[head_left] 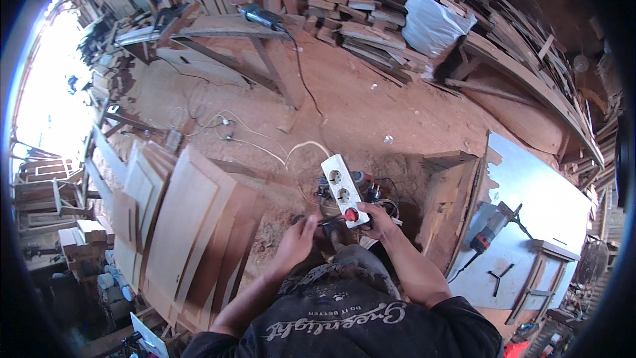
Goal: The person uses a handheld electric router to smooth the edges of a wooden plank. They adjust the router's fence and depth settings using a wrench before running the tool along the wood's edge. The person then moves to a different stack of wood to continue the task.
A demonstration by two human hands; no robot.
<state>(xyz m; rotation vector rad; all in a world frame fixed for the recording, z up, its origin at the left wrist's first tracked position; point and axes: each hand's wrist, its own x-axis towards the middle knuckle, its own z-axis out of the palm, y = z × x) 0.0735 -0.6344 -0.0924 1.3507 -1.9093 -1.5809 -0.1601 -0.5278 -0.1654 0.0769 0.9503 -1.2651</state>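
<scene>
My right hand (379, 221) grips the lower end of a white power strip (339, 176), which tilts with its far end up and left. Two round sockets show bare on its face. Over the lowest socket sits a red piece (351, 215), with a dark slim part running left from it toward my left hand (299, 240). My left hand's fingers are pinched together near that dark part; whether it is a plug's cord or a tool, I cannot tell. Below the strip, a power tool (361, 178) and tangled cables lie partly hidden.
Wooden panels (182, 225) lean at the left. At the right, a pale-topped workbench (530, 192) carries a power tool (491, 229). Another power tool (260, 16) rests on a wooden bench (225, 25). Cables (255, 149) trail over the dirt floor. A white sack (435, 23) stands by stacked timber.
</scene>
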